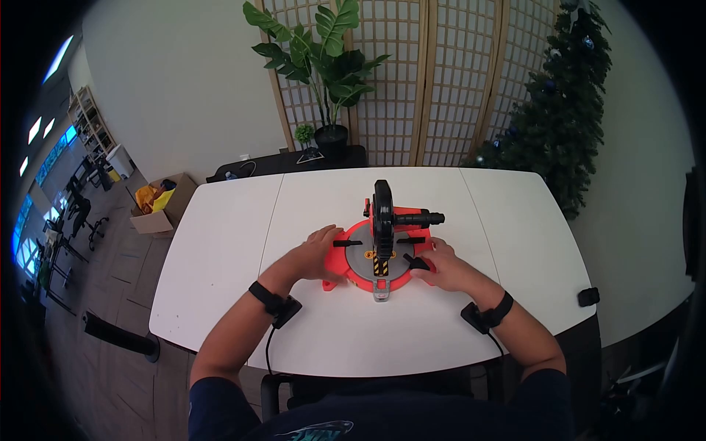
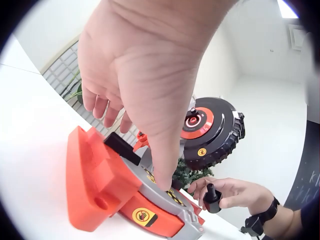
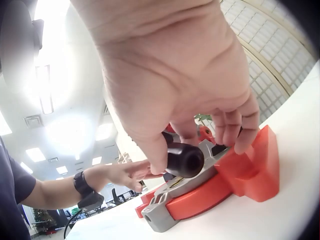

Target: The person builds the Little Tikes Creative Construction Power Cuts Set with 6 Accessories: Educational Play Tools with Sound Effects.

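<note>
A toy miter saw stands on the white table, with an orange base [image 1: 358, 281], a grey round turntable [image 1: 359, 259] and an upright black blade guard [image 1: 382, 213]. My right hand [image 1: 447, 267] pinches a loose-looking black knob with a narrow stem [image 2: 213, 201] between thumb and fingers, over the base's right side. In the right wrist view the rounded end of the knob [image 3: 186, 160] faces the camera, and the other fingers reach down by the orange base. At the base's left side is my left hand [image 1: 312, 257], its fingers loosely extended and its thumb over the turntable.
Black clamp bars [image 1: 347, 243] lie across both sides of the saw base. A small black object [image 1: 588, 297] sits at the table's right edge. Behind the table are a potted plant [image 1: 331, 136] and a folding screen [image 1: 460, 81]; a cardboard box [image 1: 165, 209] stands at left.
</note>
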Motion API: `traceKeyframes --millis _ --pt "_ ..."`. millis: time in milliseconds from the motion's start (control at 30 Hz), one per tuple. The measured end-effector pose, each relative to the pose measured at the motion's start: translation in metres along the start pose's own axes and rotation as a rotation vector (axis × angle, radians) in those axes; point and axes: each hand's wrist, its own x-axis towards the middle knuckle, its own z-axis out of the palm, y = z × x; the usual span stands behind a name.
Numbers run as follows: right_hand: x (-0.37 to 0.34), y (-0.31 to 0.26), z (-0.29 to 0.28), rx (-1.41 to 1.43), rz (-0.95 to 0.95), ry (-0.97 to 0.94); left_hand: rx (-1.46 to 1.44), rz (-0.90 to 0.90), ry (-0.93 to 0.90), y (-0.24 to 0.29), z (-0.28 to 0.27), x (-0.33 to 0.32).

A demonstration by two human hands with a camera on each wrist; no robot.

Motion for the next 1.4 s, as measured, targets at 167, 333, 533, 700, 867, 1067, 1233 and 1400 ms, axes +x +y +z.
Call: traceKeyframes --millis 167,333,533,700,867,1067,1233,1400 --pt "0.009 0.011 -0.004 0.248 0.042 -0.101 0.027 0.001 -0.005 -0.005 0.012 0.006" --pt "0.006 0.000 -0.010 0.373 -0.013 -0.051 -0.028 0.002 0.055 0.002 0.016 0.009" --pt "0.010 -0.009 -0.016 0.493 0.122 -0.025 -0.005 0.003 0.124 0.002 0.024 0.010" --pt "0.022 0.010 -0.003 0.469 -0.029 0.033 0.063 -0.024 0.154 0.009 0.027 0.006" --pt "0.010 -0.001 0.002 -0.185 -0.048 0.182 0.149 -0.036 0.150 0.010 0.025 0.005" --pt "0.000 -0.020 -0.004 0.011 0.010 -0.097 0.176 -0.001 0.154 0.010 0.024 0.005" --pt "-0.009 -0.021 0.013 0.586 0.126 -0.451 0.167 -0.008 0.133 0.009 0.023 0.005" --pt "-0.012 -0.020 0.025 0.689 0.256 -0.706 0.161 -0.022 0.133 0.010 0.023 0.006"
